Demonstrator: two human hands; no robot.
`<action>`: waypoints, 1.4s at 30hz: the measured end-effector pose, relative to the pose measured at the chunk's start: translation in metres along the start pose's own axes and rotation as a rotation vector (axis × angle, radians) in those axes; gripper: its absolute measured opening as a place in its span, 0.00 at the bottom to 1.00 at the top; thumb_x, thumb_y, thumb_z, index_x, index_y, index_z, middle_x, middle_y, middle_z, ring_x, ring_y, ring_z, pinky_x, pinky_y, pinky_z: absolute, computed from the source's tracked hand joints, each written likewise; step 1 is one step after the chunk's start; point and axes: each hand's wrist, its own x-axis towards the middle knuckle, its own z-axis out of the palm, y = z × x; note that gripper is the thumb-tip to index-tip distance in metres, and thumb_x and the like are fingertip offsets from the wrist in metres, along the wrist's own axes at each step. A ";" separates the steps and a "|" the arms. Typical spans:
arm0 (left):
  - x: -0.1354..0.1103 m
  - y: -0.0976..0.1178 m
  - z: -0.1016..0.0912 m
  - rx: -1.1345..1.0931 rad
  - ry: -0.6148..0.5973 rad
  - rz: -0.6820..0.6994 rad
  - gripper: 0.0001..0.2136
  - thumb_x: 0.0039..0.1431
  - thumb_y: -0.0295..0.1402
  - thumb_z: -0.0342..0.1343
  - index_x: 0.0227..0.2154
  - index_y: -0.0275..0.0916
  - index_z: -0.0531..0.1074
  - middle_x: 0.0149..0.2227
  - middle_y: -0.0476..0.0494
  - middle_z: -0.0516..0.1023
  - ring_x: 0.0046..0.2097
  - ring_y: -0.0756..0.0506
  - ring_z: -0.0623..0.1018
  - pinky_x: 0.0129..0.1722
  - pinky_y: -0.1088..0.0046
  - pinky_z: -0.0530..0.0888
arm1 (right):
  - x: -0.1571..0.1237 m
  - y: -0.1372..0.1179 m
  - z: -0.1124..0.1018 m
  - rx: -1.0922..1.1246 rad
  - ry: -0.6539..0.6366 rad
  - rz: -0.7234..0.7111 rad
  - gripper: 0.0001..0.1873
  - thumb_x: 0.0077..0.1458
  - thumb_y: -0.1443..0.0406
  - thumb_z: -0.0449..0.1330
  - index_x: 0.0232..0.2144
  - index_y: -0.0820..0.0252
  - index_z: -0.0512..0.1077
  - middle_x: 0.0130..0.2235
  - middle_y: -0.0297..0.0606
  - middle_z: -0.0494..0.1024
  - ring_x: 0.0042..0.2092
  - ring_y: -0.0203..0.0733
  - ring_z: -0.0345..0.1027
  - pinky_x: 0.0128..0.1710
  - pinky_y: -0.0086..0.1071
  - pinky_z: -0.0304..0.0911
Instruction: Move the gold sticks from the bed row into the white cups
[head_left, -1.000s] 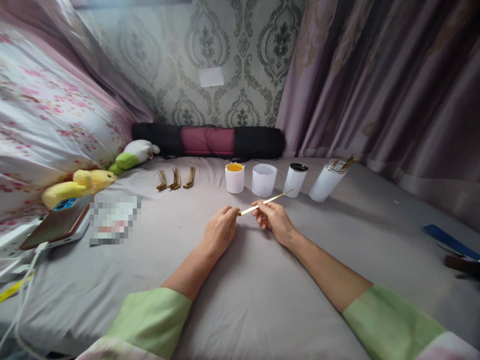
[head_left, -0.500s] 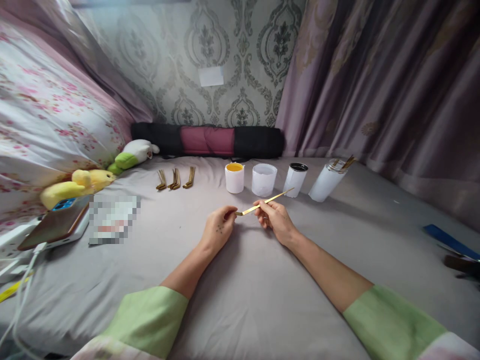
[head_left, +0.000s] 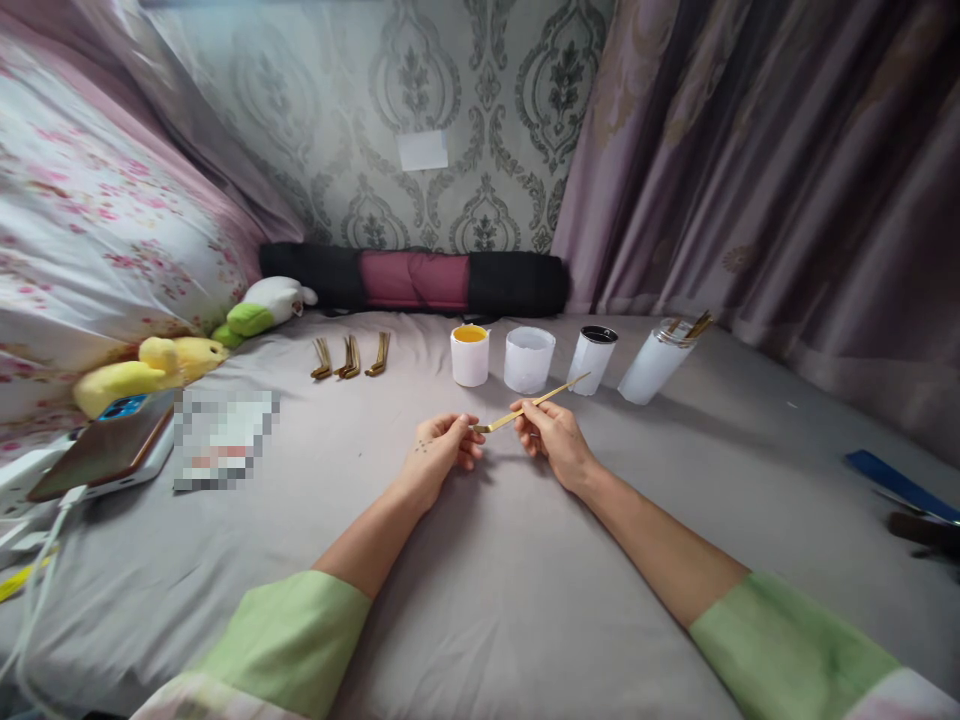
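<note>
A thin golden stick with a bent end [head_left: 504, 421] is stretched between my hands, its straight tip pointing up to the right. My left hand [head_left: 439, 452] pinches the short bent end between thumb and fingers. Around the middle of the stick, the thumb and fingers of my right hand [head_left: 553, 437] are closed. Three small bundles of similar bent sticks lie on the grey sheet: a left one [head_left: 322, 360], a middle one [head_left: 349, 358] and a right one [head_left: 379, 355]. More thin sticks [head_left: 700, 325] poke out of a tall white-wrapped jar [head_left: 651, 368].
Beyond my hands stand a white cup with a yellow inside [head_left: 470, 363], a wide white cup [head_left: 529, 365] and a white-wrapped can with a dark rim [head_left: 591, 368]. To the left lie a phone [head_left: 105, 450], plush toys [head_left: 180, 362] and a blurred packet [head_left: 225, 440]. Blue-handled scissors [head_left: 896, 482] lie far right.
My left hand has turned and shifted slightly, with its fingers now showing below the stick's bent end. The right hand keeps its grip in nearly the same place.
</note>
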 end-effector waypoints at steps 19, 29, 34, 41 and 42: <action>-0.003 0.003 0.003 -0.347 -0.184 -0.298 0.08 0.54 0.31 0.49 0.34 0.30 0.67 0.29 0.41 0.73 0.26 0.54 0.71 0.27 0.80 0.70 | -0.001 -0.010 -0.002 -0.065 -0.007 -0.022 0.14 0.46 0.56 0.54 0.29 0.63 0.68 0.21 0.30 0.65 0.18 0.26 0.56 0.15 0.22 0.50; -0.002 0.000 0.000 -0.415 -0.269 -0.380 0.08 0.51 0.28 0.52 0.35 0.30 0.67 0.31 0.41 0.72 0.27 0.54 0.71 0.27 0.81 0.70 | -0.001 -0.010 -0.005 -0.090 -0.004 -0.028 0.14 0.48 0.57 0.53 0.29 0.63 0.68 0.20 0.29 0.64 0.18 0.27 0.55 0.14 0.23 0.50; -0.002 0.002 0.001 -0.416 -0.293 -0.402 0.08 0.50 0.27 0.53 0.35 0.30 0.67 0.32 0.40 0.71 0.28 0.54 0.71 0.27 0.81 0.70 | 0.000 -0.010 -0.006 -0.089 -0.023 -0.038 0.14 0.48 0.57 0.53 0.29 0.63 0.68 0.20 0.29 0.64 0.18 0.27 0.54 0.14 0.23 0.49; -0.004 0.003 0.000 -0.430 -0.317 -0.413 0.08 0.49 0.26 0.54 0.35 0.30 0.68 0.32 0.41 0.71 0.28 0.55 0.70 0.27 0.82 0.70 | -0.002 -0.011 -0.006 -0.099 -0.019 -0.026 0.14 0.48 0.57 0.53 0.29 0.63 0.68 0.20 0.29 0.64 0.18 0.27 0.54 0.14 0.23 0.50; -0.004 0.003 0.000 -0.429 -0.316 -0.413 0.08 0.49 0.26 0.54 0.34 0.30 0.68 0.32 0.41 0.71 0.28 0.55 0.70 0.26 0.83 0.70 | -0.002 -0.011 -0.006 -0.098 -0.017 -0.024 0.14 0.48 0.57 0.53 0.29 0.63 0.68 0.20 0.29 0.64 0.18 0.27 0.54 0.14 0.23 0.49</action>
